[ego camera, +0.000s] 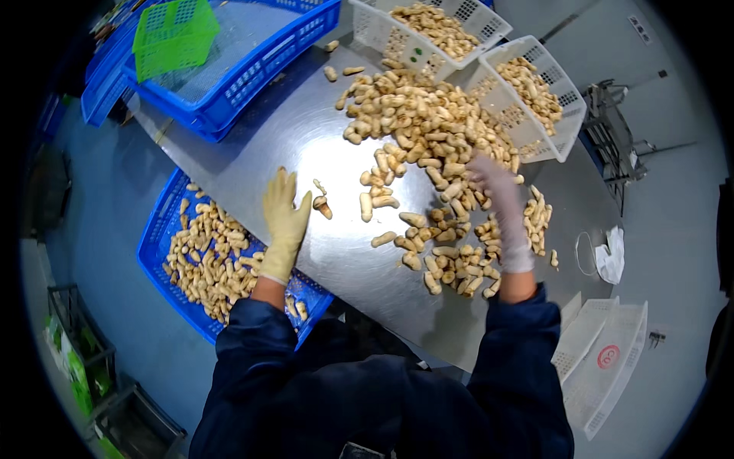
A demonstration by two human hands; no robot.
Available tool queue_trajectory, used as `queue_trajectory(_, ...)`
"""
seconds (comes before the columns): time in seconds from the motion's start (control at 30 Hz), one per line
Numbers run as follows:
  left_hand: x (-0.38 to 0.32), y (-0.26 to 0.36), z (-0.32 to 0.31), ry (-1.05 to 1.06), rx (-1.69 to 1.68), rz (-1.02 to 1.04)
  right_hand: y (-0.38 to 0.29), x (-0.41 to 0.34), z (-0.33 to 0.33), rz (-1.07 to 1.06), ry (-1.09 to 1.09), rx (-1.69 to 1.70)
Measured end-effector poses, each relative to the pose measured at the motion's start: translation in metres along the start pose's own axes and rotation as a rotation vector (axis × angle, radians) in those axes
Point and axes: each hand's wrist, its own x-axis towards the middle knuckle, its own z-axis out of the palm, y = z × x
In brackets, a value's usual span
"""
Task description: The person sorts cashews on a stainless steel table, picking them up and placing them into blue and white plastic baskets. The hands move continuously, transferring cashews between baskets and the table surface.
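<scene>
My left hand (282,212), in a pale yellow glove, is held over the steel table with its thumb out to the side. No grasped thing shows in it. Just right of the thumb lies a brown-capped mushroom (323,207), with a thin scrap beside its upper end. My right hand (498,186), in a whitish glove, is motion-blurred over the lower right side of a large heap of pale mushrooms (424,106). Whether its fingers hold one is unclear. Nearer my body, smaller groups of stubby mushrooms (459,267) lie on the table.
A blue crate (150,238) of mushrooms sits below the table's left edge. White perforated baskets (395,43) (567,129) of mushrooms stand behind the heap. A blue mesh-bottomed tray (269,69) carries a green basket (172,43). White baskets (599,361) stand at right, below a crumpled white item (610,255).
</scene>
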Motion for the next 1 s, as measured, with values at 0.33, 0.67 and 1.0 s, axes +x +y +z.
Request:
queue_trajectory(0.33,-0.033,-0.033,-0.032,-0.027,0.052,0.018,0.075,-0.037,0.222,-0.489,-0.013,-0.645)
queue_trajectory(0.67,-0.07,-0.103,-0.085,0.244,0.28,-0.362,0.048,-0.049,0.154,0.155,-0.249,0.819)
queue_trajectory(1.0,-0.069,-0.001,-0.023,-0.232,0.316,0.23,0.037,0.003,0.103,-0.266,-0.147,0.344)
